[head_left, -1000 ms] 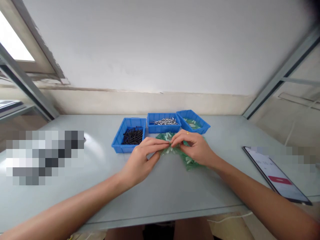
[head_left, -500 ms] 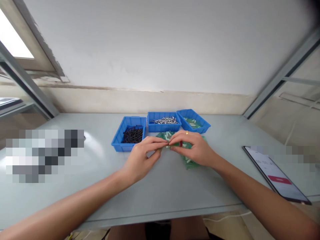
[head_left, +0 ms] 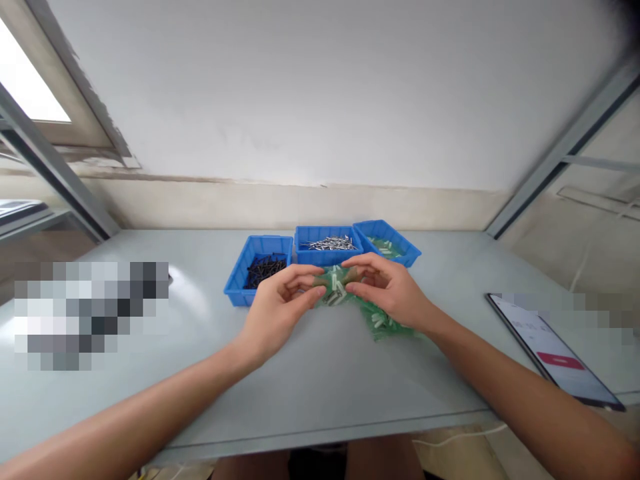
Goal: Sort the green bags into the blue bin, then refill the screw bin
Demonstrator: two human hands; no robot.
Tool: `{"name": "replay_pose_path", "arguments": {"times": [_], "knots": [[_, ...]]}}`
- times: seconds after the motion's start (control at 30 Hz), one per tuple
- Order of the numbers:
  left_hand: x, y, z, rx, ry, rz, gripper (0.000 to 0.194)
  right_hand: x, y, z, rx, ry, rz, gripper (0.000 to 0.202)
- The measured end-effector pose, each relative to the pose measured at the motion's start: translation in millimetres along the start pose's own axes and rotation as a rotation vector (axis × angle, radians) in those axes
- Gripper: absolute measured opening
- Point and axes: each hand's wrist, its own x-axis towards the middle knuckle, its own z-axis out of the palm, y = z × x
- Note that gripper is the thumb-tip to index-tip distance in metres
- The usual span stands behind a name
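Note:
A small green see-through bag (head_left: 336, 285) with pale pieces inside is stretched between my two hands at the middle of the table. My left hand (head_left: 283, 300) pinches its left side between thumb and fingers. On the other side, my right hand (head_left: 387, 290) grips the bag's right edge the same way. More green bags (head_left: 380, 321) with pale pieces lie on the table beneath and beside my right hand, partly hidden by it.
Behind my hands stand a blue bin of black screws (head_left: 239, 280), a blue bin of silver screws or nails (head_left: 327, 256) and a blue bin with green bags (head_left: 405, 257). A phone (head_left: 560, 353) lies at the right; a blurred-out patch covers the left.
My hands have moved slightly apart from their pinch together. The green bag between them now shows flat and spread, facing the camera.

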Motion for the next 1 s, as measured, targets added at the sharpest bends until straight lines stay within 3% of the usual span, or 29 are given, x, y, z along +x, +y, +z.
{"name": "replay_pose_path", "arguments": {"times": [0.23, 0.43, 0.6, 1.0], "knots": [[3.7, 2.0, -0.8, -0.064, 0.028, -0.123, 0.020, 1.7, -2.6, -1.6, 0.090, 0.040, 0.088, 0.019], [1.7, 3.7, 0.0, -0.001, -0.049, -0.080, 0.014, 3.3, -4.0, -3.4, 0.102, 0.033, 0.119, 0.012], [0.7, 2.0, -0.1, 0.051, -0.090, -0.007, 0.012, 3.6, -5.0, -5.9, 0.090, -0.060, 0.115, 0.011], [0.4, 3.1, 0.3, 0.043, -0.099, -0.009, 0.010, 1.1, -2.6, -4.3, 0.122, -0.211, 0.185, 0.022]]}}
